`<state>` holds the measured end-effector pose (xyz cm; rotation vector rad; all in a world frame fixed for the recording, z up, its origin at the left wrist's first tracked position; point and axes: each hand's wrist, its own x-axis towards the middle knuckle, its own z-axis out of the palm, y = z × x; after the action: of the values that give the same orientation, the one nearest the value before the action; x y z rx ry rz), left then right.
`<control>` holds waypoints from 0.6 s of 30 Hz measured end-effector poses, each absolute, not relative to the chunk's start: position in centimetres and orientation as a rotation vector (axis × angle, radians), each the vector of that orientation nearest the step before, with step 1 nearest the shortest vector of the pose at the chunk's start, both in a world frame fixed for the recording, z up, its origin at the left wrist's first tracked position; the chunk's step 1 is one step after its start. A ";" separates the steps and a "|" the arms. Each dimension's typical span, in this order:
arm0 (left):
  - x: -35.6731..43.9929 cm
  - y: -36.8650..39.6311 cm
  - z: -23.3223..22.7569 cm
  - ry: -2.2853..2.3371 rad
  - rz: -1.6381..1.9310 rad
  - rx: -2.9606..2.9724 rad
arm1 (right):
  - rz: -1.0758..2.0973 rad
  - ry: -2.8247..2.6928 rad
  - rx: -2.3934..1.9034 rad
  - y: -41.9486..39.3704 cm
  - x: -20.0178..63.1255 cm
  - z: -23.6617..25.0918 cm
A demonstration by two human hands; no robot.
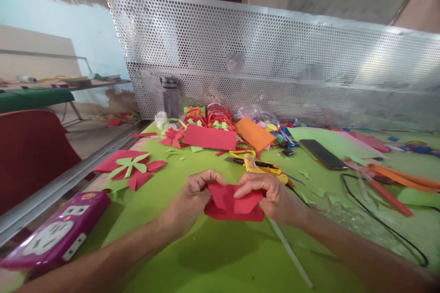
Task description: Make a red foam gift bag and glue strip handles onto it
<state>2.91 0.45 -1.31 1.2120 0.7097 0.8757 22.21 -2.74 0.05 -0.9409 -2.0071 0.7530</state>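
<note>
A folded piece of red craft foam or paper (234, 213) is held up between my two hands over the green tabletop. My left hand (196, 194) pinches its left side. On the right side, my right hand (263, 194) grips it, with fingers laid over a folded flap. Just beyond my hands lie a yellow glue gun (250, 163) and a black-handled cutter (237, 161), close to yellow-handled scissors (242, 153). A glue stick (292, 254) rests on the table below my right wrist.
A purple case (63, 229) sits at the left edge. Red and green flower cutouts (129, 165), a red sheet (209, 137), an orange sheet (254, 133), small baskets (219, 114) and a bottle (170, 98) stand farther back. At right are a phone (323, 154) and a black cable (385, 224).
</note>
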 end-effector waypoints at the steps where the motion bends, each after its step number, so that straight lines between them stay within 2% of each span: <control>1: 2.9 0.5 -1.3 0.695 0.873 1.215 | 0.736 -2.016 -0.943 -2.8 22.2 0.1; 12: 1.9 0.9 -0.8 0.466 0.763 1.206 | 0.406 -2.043 -0.943 -2.9 22.5 -0.1; 18: 2.7 0.5 -1.2 0.682 0.807 1.100 | 0.434 -2.092 -0.973 -3.2 22.0 -0.4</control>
<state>2.66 0.53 -1.18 1.1002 0.6817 0.8072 21.97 -3.22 -0.44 -0.9731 -2.0923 0.4343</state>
